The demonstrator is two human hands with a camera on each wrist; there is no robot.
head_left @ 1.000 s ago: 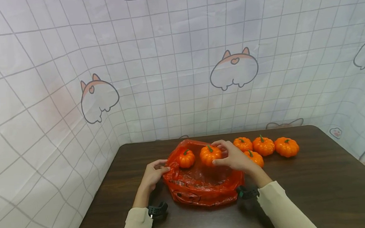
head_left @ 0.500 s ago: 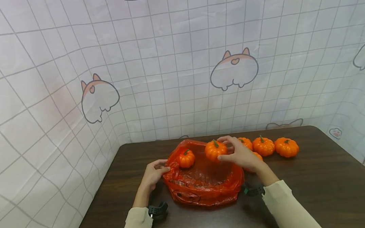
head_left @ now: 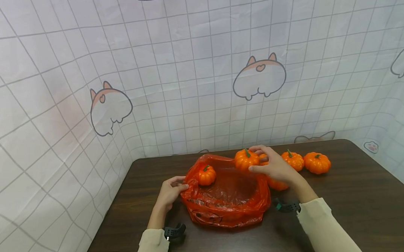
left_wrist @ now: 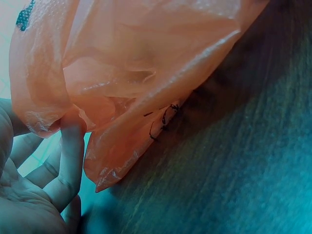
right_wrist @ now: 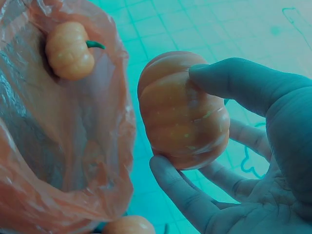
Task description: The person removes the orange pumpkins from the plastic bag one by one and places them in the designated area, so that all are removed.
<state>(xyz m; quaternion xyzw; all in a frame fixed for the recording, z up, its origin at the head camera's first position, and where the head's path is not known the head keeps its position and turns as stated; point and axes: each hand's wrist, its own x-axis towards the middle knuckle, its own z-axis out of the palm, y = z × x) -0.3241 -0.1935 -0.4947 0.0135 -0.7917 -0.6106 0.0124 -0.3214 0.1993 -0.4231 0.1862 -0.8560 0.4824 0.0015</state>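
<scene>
A red plastic bag (head_left: 223, 219) lies with its mouth spread wide on the table. Inside it, toward the left, sits one small orange pumpkin (head_left: 206, 175) with a green stem. My left hand (head_left: 169, 193) pinches the bag's left rim between thumb and fingers; the left wrist view shows the thin film (left_wrist: 141, 44) gathered at the fingertips. My right hand (head_left: 276, 166) grips another small pumpkin (head_left: 245, 160) by its side, thumb on one face and fingers on the other. That pumpkin is held up near the bag's right rear rim, apart from the film in the right wrist view.
Several more pumpkins stand to the right of the bag, among them one (head_left: 293, 160) at the back and one (head_left: 317, 163) farthest right. My right hand partly covers a nearer pumpkin (head_left: 277, 184). Patterned cloth (head_left: 201, 114) hangs behind the dark wooden table (head_left: 354, 194).
My right hand has carried its pumpkin up and to the right, from over the bag's middle to its right rear rim. The left hand and the bag stay where they were.
</scene>
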